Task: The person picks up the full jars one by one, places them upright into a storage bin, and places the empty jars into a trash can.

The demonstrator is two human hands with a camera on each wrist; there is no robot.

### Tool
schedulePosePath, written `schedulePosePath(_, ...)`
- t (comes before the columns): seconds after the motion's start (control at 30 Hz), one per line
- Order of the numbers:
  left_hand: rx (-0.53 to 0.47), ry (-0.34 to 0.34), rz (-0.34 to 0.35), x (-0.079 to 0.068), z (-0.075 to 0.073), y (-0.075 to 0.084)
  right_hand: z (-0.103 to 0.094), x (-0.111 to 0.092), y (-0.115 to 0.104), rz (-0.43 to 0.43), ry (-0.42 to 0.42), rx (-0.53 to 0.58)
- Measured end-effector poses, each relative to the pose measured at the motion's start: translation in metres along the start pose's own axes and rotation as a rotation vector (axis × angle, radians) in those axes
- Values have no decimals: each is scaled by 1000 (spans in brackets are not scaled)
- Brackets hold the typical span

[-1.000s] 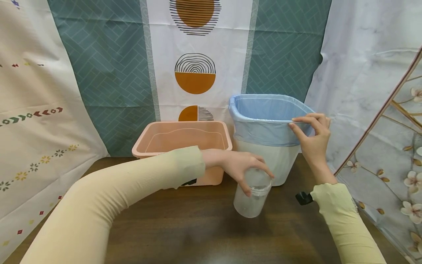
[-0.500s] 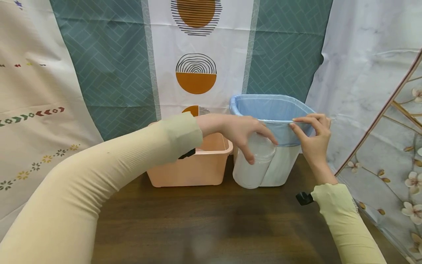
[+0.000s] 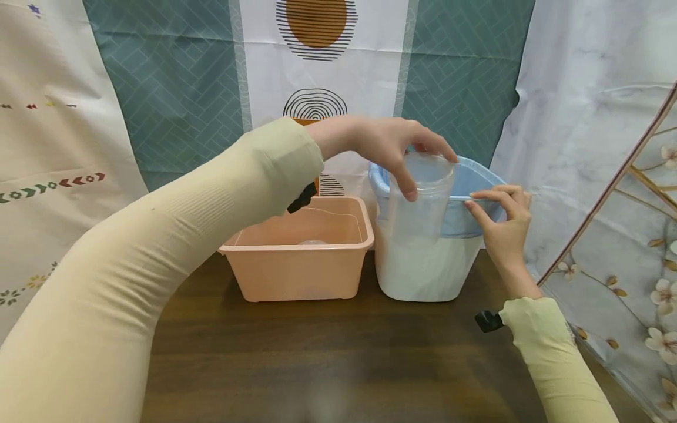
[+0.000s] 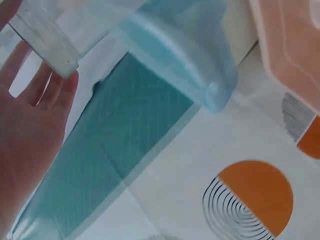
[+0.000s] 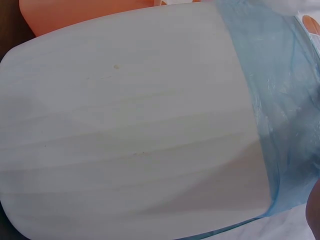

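Note:
In the head view my left hand (image 3: pixel 394 144) grips a clear plastic jar (image 3: pixel 423 202) round its upper rim, fingers on the far side and thumb on the near side. The jar hangs upright in front of the white trash bin (image 3: pixel 423 270), its top level with the bin's mouth. A blue bag (image 3: pixel 465 218) lines the bin and folds down over its rim. My right hand (image 3: pixel 502 220) pinches that bag edge at the bin's front right corner. The left wrist view shows the jar (image 4: pixel 45 37) in the fingers, close to the blue liner (image 4: pixel 175 55).
A peach plastic tub (image 3: pixel 296 273) stands left of the bin, with a clear round thing (image 3: pixel 313 242) partly visible inside. Both stand on a dark wooden table (image 3: pixel 338 352). Patterned cloths (image 3: pixel 465 76) hang behind and at the sides.
My left hand has lifted the jar from low over the table to the height of the bin's rim. My right hand has stayed on the bag edge.

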State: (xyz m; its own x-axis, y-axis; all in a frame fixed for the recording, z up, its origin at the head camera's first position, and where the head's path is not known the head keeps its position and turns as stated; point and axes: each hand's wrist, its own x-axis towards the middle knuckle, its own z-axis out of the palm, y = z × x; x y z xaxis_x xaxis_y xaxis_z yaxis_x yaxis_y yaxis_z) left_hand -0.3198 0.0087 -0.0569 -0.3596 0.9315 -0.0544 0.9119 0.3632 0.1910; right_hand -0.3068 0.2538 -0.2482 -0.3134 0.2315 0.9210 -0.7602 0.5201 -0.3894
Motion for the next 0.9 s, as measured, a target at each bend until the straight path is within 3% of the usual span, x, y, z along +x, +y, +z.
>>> schedulePosePath(0.13,-35,21,-11,-4,-18,4,0,0,3,19,-6,-3)
schedulePosePath(0.3,-5,48,-30,-6,-33,10,0,0,6,20,3,-4)
schedulePosePath(0.57,140,89,-119,0,-39,7,-2,-1,5,20,5,-15)
schedulePosePath(0.9,169,153,-162,10,-44,-4,-2,1,-1,14,0,-8)
